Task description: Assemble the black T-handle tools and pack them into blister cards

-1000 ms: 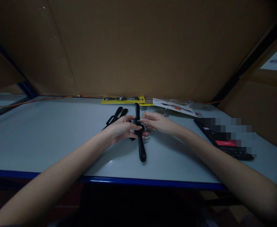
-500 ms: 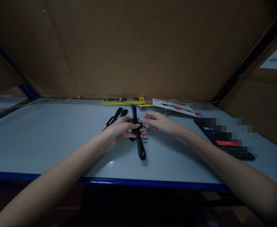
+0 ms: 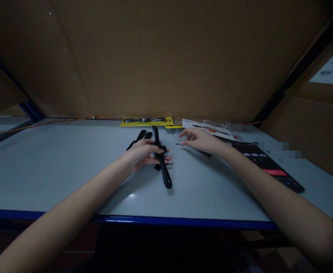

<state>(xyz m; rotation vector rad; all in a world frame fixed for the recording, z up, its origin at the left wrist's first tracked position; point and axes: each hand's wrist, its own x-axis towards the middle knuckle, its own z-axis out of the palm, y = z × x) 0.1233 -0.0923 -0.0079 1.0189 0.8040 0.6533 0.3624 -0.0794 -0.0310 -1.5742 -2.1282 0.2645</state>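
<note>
Change noted: the right hand (image 3: 203,140) has separated from the black, bar-shaped tool with two long rounded handles and a wider middle (image 3: 160,156), and is now to the right of it, over the pale grey, blue-edged desk (image 3: 55,170). Half a second ago its fingertips were at the tool's middle. The left hand (image 3: 140,156), with the tool, has shifted slightly left.

Left hand: closed on the tool's middle — thumb on top, fingers underneath. One handle points away from this hand, the other toward the wearer.

Right hand: thumb and index finger close together, the remaining fingers loosely curled. A small grey tip shows at the thumb; whether it is a held part or a fingernail cannot be determined.

Effect on the work: the tool is now supported by the left hand alone, and two-handed handling at its middle appears interrupted.

Surroundings: slim black handles (image 3: 140,135) lie just beyond the left hand. A white printed card (image 3: 189,123) lies beyond the right hand; a black flat smartphone showing a timer (image 3: 264,165) lies to its right — partly covered by the forearm.
</note>
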